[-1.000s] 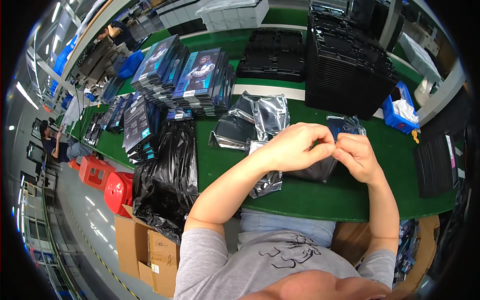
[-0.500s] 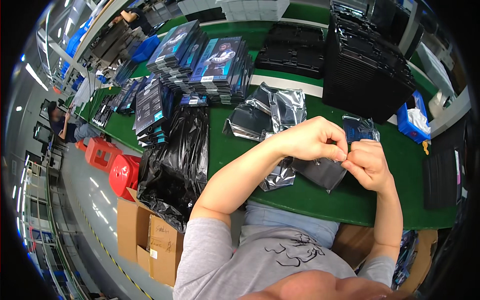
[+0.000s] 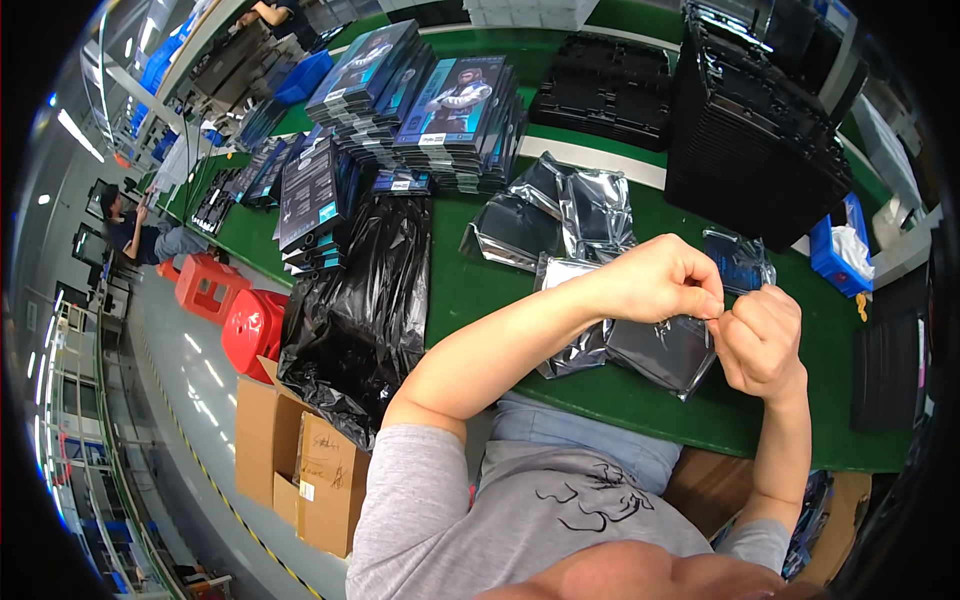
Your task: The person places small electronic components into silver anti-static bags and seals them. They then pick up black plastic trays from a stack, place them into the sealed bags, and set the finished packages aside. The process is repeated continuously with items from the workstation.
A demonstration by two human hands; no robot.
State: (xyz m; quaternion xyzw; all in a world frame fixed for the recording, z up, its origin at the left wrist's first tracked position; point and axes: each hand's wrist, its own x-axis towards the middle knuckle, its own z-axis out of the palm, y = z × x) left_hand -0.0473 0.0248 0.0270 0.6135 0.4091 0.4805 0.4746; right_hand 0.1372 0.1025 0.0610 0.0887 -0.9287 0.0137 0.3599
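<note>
My left hand and my right hand meet above the green table, fingertips nearly touching. Both are closed: the left in a pinch, the right curled with thumb against fingers. What they grip is too small and too covered to make out. Directly under them lies a flat dark item in a shiny clear bag, partly hidden by my left hand. Beside it, more silvery bags with dark flat contents lie in a loose group. Past my right hand is a dark blue packet.
Stacked printed boxes stand at the back left, by a black plastic bag hanging over the edge. Tall black trays and a blue bin fill the right. Red stools and a cardboard carton are on the floor.
My right hand has turned and its fingers have curled in more tightly. The left keeps its pinch. More of the bagged item below them shows now. The whole view has shifted slightly.
</note>
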